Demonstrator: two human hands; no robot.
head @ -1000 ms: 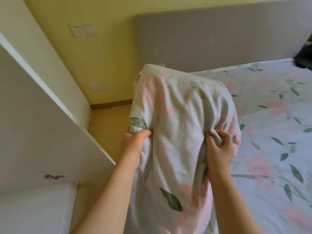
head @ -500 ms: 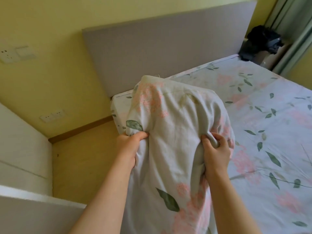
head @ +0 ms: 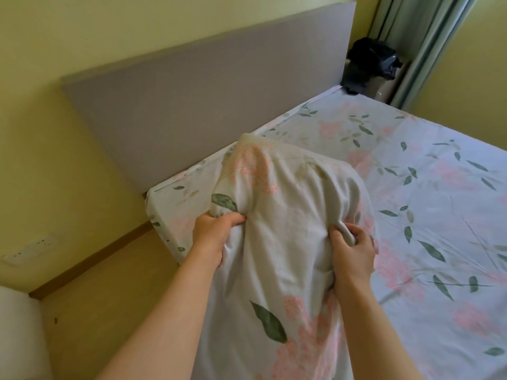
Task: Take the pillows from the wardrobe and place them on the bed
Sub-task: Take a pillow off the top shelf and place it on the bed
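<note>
I hold one pillow (head: pixel 288 215) upright in front of me, in a pale floral case with pink blossoms and green leaves. My left hand (head: pixel 212 235) grips a bunch of its fabric on the left side. My right hand (head: pixel 352 250) clutches a fold on the right side. The pillow hangs over the near left corner of the bed (head: pixel 439 215), which has a matching floral sheet. Its lower end runs out of view at the bottom. Only a white corner of the wardrobe (head: pixel 19 333) shows at the lower left.
A grey padded headboard (head: pixel 205 91) stands against the yellow wall. A strip of wooden floor (head: pixel 109 297) lies between wardrobe and bed. A dark bundle (head: pixel 370 64) sits on a bedside stand at the far corner, beside green curtains (head: pixel 419 45). Wall sockets (head: pixel 33 248) are low on the left.
The view has swung right, away from the wardrobe and toward the bed. The pillow now hangs over the bed's corner. Both hands keep the same grip.
</note>
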